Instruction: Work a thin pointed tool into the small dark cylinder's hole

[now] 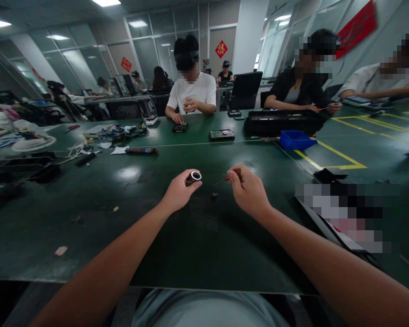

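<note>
A short dark cylinder with a bright silver ring at its open end [195, 176] is gripped in my left hand [180, 191], the fingers wrapped round its side. My right hand [247, 188] is closed on a thin screwdriver [221, 182] with a red handle. The screwdriver's shaft points left, towards the cylinder, with a gap between them. On the green table [177, 245], just below the screwdriver's tip, lies a small dark metallic piece [214, 195]. Most of the screwdriver's handle is hidden by my fingers.
An opened hard drive [222, 135] lies ahead, with a blue bin [296, 141] and long black casing [282, 123] to its right. A dark stick-shaped tool [141, 151] and cables [119, 131] lie left. Co-workers sit across the table.
</note>
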`<action>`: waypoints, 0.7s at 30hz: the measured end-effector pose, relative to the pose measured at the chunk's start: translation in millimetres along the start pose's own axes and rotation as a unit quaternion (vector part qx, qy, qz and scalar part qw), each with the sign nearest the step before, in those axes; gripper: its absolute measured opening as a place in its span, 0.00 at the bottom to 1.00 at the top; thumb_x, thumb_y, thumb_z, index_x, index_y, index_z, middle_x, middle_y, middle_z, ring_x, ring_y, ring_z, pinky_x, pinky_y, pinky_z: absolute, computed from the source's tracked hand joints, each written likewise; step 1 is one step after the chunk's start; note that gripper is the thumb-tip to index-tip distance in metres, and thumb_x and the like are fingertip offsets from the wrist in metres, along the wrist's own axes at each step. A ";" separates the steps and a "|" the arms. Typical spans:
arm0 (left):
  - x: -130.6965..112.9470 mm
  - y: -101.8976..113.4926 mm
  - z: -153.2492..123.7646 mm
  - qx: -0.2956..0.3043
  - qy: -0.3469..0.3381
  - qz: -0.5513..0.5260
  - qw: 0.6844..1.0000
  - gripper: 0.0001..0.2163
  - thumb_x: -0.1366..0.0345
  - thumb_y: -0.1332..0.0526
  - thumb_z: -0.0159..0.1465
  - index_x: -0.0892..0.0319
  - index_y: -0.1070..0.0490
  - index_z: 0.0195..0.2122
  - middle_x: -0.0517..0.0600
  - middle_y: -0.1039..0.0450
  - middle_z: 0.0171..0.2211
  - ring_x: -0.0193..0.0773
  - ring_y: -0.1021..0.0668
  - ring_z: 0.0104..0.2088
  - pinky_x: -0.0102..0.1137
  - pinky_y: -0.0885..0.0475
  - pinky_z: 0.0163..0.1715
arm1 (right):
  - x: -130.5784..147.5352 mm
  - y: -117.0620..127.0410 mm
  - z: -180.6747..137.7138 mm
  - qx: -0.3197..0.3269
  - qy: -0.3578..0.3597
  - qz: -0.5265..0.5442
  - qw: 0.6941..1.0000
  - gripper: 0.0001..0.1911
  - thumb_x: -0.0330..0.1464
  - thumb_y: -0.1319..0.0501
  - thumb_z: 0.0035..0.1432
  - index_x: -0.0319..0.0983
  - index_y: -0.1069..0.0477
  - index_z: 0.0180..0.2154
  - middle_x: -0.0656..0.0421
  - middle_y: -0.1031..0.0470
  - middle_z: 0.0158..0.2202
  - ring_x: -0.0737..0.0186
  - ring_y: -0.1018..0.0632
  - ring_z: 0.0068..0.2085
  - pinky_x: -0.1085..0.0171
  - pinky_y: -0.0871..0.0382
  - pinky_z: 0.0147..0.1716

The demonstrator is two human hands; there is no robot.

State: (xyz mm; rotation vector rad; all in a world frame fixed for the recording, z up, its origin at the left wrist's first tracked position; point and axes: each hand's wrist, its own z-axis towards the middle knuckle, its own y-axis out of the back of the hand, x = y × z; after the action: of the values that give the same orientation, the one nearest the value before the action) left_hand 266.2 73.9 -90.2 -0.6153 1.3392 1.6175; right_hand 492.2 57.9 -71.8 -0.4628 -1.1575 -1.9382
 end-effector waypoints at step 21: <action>-35.0 -18.7 9.6 0.200 -0.013 0.214 0.956 0.12 0.60 0.42 0.66 0.54 0.23 0.45 0.52 0.21 0.42 0.44 0.21 0.39 0.36 0.29 0.39 | -1.0 5.2 0.8 -0.024 0.004 0.013 1.000 0.10 0.38 0.49 0.69 0.42 0.32 0.39 0.56 0.22 0.32 0.56 0.21 0.34 0.59 0.33 0.35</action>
State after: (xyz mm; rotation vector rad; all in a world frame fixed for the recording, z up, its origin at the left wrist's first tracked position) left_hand 300.1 71.2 -67.6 -0.0572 1.8065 1.6043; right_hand 496.8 57.7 -69.2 -0.4924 -1.0969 -1.9463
